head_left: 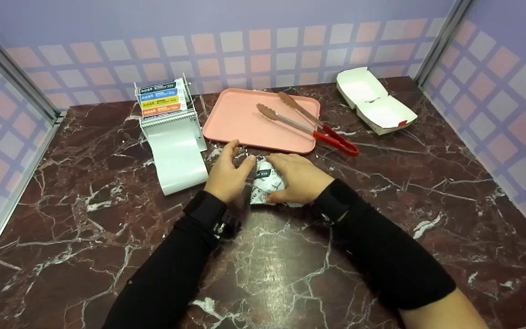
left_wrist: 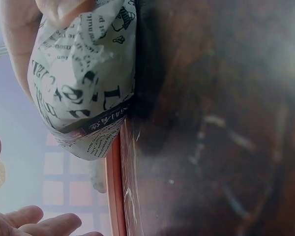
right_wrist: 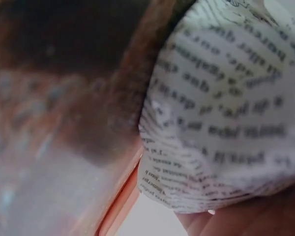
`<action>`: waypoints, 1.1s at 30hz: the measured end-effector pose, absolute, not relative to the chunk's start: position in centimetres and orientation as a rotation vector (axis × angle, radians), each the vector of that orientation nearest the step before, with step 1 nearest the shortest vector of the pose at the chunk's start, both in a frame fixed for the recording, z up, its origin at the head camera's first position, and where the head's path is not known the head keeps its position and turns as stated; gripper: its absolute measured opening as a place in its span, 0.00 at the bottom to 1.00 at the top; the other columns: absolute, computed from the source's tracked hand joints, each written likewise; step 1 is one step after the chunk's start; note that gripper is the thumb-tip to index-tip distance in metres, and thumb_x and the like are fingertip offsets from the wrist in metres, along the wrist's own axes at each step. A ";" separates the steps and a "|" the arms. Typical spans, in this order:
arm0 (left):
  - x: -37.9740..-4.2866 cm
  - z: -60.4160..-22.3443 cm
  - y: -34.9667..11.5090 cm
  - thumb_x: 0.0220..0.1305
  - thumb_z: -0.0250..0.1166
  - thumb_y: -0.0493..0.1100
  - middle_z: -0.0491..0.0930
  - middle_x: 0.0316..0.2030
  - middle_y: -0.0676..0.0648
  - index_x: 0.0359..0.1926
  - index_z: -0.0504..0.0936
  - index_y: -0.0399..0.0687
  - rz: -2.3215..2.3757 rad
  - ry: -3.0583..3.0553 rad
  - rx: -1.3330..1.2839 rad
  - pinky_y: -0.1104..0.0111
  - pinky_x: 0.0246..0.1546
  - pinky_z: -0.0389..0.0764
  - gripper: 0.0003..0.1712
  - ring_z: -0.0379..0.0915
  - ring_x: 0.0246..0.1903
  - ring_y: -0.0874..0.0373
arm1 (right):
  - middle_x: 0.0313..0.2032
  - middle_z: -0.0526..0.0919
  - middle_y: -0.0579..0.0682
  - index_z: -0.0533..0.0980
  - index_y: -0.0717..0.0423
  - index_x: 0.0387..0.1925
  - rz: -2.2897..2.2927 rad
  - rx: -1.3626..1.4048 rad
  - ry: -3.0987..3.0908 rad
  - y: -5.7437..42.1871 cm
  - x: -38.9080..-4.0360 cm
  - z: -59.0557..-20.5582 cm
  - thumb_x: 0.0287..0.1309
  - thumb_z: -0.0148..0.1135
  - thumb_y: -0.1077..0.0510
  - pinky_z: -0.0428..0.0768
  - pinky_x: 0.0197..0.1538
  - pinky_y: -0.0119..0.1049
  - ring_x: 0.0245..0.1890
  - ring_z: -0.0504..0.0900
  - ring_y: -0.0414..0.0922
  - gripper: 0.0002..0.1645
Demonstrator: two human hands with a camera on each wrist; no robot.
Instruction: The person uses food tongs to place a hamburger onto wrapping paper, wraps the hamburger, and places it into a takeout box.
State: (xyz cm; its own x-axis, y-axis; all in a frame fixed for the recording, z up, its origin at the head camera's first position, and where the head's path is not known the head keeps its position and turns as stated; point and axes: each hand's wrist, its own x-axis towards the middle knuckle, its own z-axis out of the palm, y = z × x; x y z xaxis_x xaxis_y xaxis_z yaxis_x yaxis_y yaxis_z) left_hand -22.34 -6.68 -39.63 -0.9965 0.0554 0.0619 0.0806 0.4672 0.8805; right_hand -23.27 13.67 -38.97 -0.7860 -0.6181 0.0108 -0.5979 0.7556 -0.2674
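Note:
A parcel wrapped in white paper printed with black newspaper-style text lies on the dark marble tabletop. My right hand holds it from the right, with the thumb at its near side and the fingers over its far side. To the parcel's left is my left hand, its fingers extended. In the left wrist view, the left fingers stand apart from the wrapped parcel, and a dark label band shows on the paper. Printed paper fills much of the right wrist view; what it wraps is hidden.
Beyond the hands lies a pink tray, with red-handled tongs resting across it. A label dispenser with coloured labels stands at the back left, a white strip hanging from it. An open white carton sits at the back right.

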 end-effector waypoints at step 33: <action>-22.3 -39.7 -7.1 0.60 0.55 0.64 0.59 0.67 0.39 0.70 0.52 0.50 -1.601 -2.683 -0.102 0.55 0.66 0.59 0.44 0.56 0.66 0.49 | 0.67 0.60 0.53 0.60 0.40 0.65 -0.233 -0.686 2.867 20.7 -25.0 -37.1 0.28 0.70 0.49 0.50 0.65 0.63 0.67 0.53 0.61 0.54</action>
